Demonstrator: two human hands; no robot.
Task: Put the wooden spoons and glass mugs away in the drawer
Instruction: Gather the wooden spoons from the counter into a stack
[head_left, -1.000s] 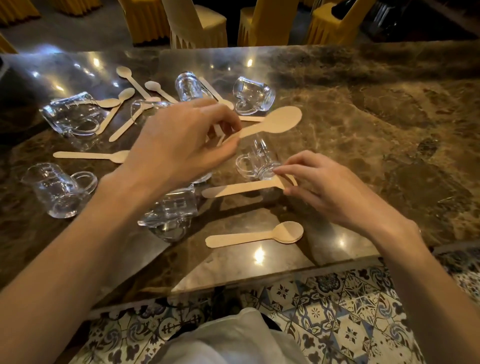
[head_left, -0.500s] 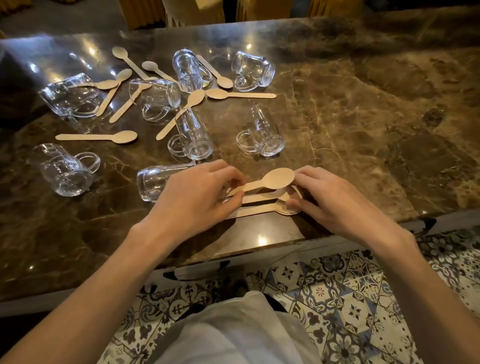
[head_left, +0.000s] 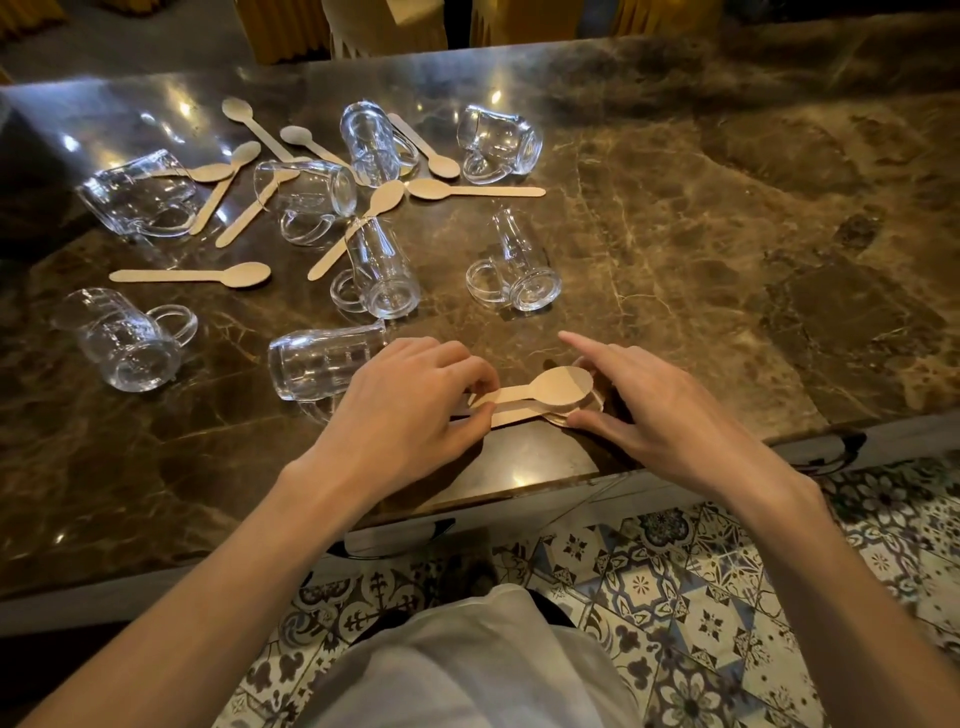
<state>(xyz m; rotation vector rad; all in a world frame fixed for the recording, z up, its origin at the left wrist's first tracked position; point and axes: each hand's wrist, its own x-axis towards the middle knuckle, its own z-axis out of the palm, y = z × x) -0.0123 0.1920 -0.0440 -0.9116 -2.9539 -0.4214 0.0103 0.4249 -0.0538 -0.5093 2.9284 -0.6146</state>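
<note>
Since no drawer shows anywhere, we judge the task barely begun: nothing is put away and we are at the gathering step only. Far left and across the middle, glass mugs (head_left: 124, 340) lie tipped on their sides on the marble table (head_left: 727, 234). We count eight, clear with thick loop handles, none held. Loose wooden spoons (head_left: 192, 275) are scattered among them, pale and flat, a few leaning on or tucked under mugs. Near the front edge, the left hand (head_left: 410, 410) pinches the handle ends of a small spoon stack (head_left: 550, 389) between thumb and curled fingers. We see roughly three spoons lying on the table, bowls rightward. The right hand (head_left: 660, 415) is spread, its fingertips touching the bowl ends, index raised clear. Left to do: the remaining spoons and every mug.
</note>
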